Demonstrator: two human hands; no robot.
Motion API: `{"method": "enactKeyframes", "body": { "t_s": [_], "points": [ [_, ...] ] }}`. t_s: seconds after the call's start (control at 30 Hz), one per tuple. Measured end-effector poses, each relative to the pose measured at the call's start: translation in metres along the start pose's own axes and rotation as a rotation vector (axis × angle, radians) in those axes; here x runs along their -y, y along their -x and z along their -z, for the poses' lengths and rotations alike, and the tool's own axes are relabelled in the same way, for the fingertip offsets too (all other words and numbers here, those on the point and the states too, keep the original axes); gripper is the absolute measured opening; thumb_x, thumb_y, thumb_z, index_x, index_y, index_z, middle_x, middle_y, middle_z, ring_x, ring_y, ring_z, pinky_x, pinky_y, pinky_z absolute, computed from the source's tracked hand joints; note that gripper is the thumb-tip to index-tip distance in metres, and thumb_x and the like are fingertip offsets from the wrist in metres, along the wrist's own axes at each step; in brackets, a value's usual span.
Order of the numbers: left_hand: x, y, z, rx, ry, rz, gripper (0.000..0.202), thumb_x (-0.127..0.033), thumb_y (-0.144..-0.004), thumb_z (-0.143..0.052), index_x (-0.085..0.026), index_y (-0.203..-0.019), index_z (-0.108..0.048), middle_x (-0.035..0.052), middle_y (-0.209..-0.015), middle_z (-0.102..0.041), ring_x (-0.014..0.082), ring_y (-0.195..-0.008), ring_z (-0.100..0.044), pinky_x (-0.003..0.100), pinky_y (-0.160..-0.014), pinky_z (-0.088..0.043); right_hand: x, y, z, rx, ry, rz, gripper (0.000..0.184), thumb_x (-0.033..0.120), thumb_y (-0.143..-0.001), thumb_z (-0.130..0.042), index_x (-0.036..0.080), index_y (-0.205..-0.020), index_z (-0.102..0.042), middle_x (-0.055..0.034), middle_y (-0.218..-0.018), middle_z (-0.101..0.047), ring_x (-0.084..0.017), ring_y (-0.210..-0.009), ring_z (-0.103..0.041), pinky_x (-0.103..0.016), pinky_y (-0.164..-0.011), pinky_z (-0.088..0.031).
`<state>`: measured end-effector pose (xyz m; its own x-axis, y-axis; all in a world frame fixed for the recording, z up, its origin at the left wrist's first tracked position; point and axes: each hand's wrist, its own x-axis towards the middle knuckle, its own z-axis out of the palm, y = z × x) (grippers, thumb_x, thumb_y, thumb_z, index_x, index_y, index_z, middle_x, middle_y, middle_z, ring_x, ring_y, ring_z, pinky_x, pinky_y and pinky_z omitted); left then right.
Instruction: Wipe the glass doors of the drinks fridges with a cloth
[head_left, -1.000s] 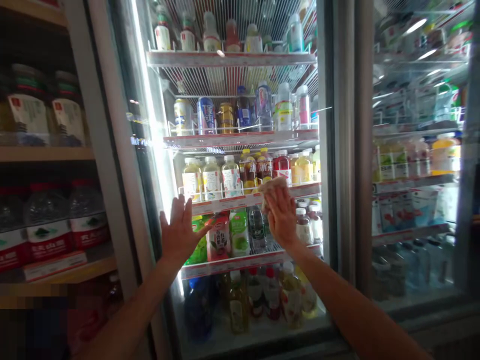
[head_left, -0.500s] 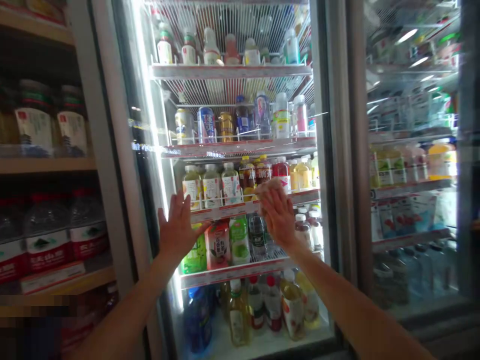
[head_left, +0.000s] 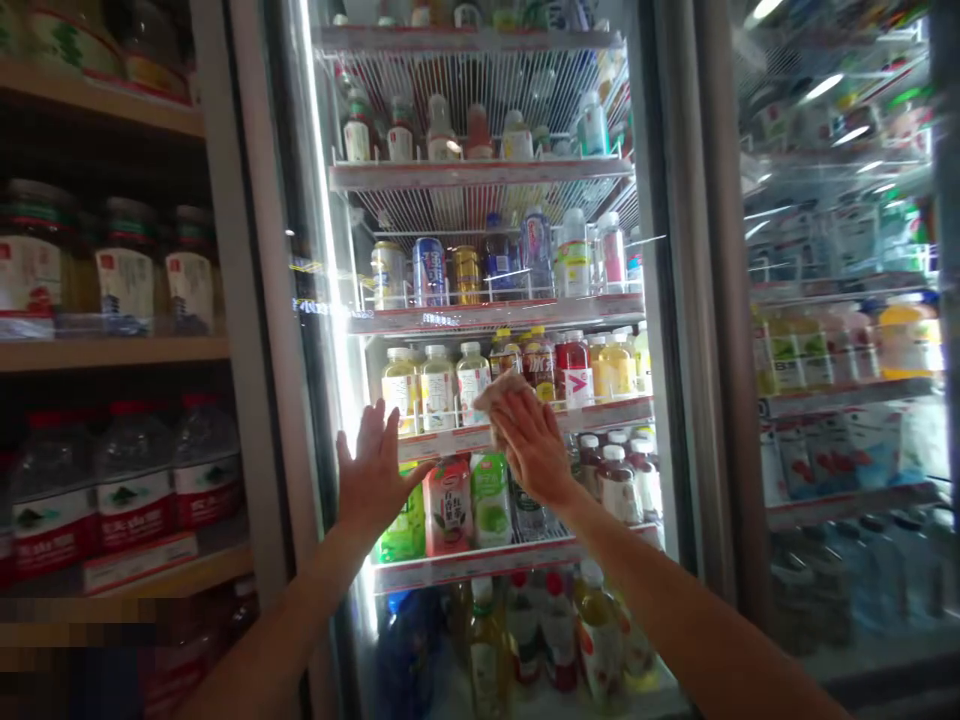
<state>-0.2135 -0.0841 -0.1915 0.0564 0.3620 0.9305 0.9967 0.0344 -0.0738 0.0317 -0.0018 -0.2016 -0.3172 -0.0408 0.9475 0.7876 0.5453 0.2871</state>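
A glass cooler door (head_left: 480, 225), faint reflections on it, stands between me and shelves of drinks. With fingers spread, my left hand (head_left: 375, 470) lies against the glass near the door's left side. My right hand (head_left: 534, 440) presses a pale cloth (head_left: 504, 388) to the glass, at the height of the third shelf edge. Most of the cloth is hidden under its fingers. Behind the right hand are bottles of dark tea (head_left: 538, 360); a pink bottle (head_left: 448, 505) and a green bottle (head_left: 491, 500) show between the hands.
On the left, wooden shelves (head_left: 112, 352) hold jars and red-labelled water bottles (head_left: 127, 495). A metal door frame (head_left: 697, 300) runs upright to the right of the door. Beyond it is another glass-fronted cooler (head_left: 847, 400) full of drinks.
My right hand has slid the cloth leftward across the glass. The view has shifted, so the cooler sits slightly lower and farther right. My left hand stays spread on the glass.
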Motion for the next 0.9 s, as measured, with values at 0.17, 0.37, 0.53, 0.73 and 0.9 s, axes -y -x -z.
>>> {"method": "enactKeyframes", "body": {
  "t_s": [0.17, 0.37, 0.53, 0.73, 0.9],
  "points": [
    [0.016, -0.007, 0.009, 0.026, -0.020, 0.094, 0.085, -0.065, -0.081, -0.040, -0.012, -0.144, -0.020, 0.0175, -0.151, -0.018, 0.0304, -0.140, -0.017, 0.056, -0.111, -0.008, -0.037, -0.002, 0.006, -0.148, 0.063, -0.232, 0.054, 0.022, -0.091, -0.036, 0.027, -0.144, -0.025, -0.0061, -0.147, -0.034, -0.024, -0.139, -0.023, -0.051, -0.109, -0.024],
    [0.023, -0.010, 0.011, 0.059, -0.050, 0.111, 0.086, -0.062, -0.080, -0.045, -0.012, -0.144, -0.019, 0.0175, -0.151, -0.016, 0.0302, -0.140, -0.015, 0.055, -0.111, -0.009, -0.008, -0.023, -0.009, -0.163, 0.017, -0.215, 0.054, 0.023, -0.090, -0.038, 0.025, -0.143, -0.028, -0.0061, -0.147, -0.033, -0.026, -0.140, -0.018, -0.051, -0.109, -0.024],
    [0.028, -0.008, 0.013, 0.059, -0.075, 0.094, 0.088, -0.062, -0.079, -0.046, -0.012, -0.145, -0.016, 0.0165, -0.152, -0.016, 0.0304, -0.140, -0.015, 0.056, -0.111, -0.009, 0.028, -0.018, -0.010, 0.056, -0.091, 0.148, 0.063, 0.024, -0.090, -0.040, 0.031, -0.146, -0.013, 0.0013, -0.147, -0.034, -0.021, -0.139, -0.021, -0.046, -0.113, -0.020],
    [0.037, -0.006, 0.010, 0.051, -0.088, 0.106, 0.092, -0.064, -0.078, -0.047, -0.011, -0.146, -0.012, 0.0183, -0.151, -0.016, 0.0304, -0.140, -0.014, 0.055, -0.111, -0.011, 0.007, -0.052, -0.013, -0.173, -0.020, -0.278, 0.058, 0.024, -0.091, -0.037, 0.029, -0.146, -0.017, -0.0031, -0.151, -0.025, -0.029, -0.140, -0.018, -0.055, -0.109, -0.023],
    [0.043, -0.005, 0.011, 0.056, -0.090, 0.064, 0.090, -0.064, -0.079, -0.045, -0.011, -0.145, -0.015, 0.0186, -0.150, -0.019, 0.0291, -0.140, -0.017, 0.054, -0.111, -0.011, 0.068, -0.039, -0.028, 0.079, -0.087, 0.205, 0.053, 0.027, -0.089, -0.043, 0.026, -0.141, -0.033, 0.0015, -0.150, -0.027, -0.021, -0.142, -0.009, -0.045, -0.115, -0.011]
  ]
}}
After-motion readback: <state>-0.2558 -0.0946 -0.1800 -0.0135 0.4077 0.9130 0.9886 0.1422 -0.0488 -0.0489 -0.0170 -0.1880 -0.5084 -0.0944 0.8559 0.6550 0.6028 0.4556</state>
